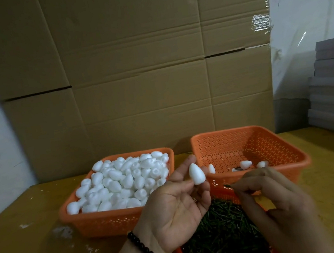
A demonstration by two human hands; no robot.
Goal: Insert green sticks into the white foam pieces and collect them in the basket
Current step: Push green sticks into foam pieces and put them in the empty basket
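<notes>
Left hand (175, 199) raised palm-up, thumb and fingertips pinching a white foam piece (197, 173), pointed end up, just left of the near-empty orange basket (250, 153). Right hand (278, 201) in front of that basket, thumb and forefinger pinched on a thin green stick (228, 185), tip aimed at the foam piece but apart from it. Three finished pieces (246, 164) inside that basket. Left of it, a second basket (102, 219) heaped with foam pieces; nearer than it, a bin of green sticks (223, 235), under both hands.
</notes>
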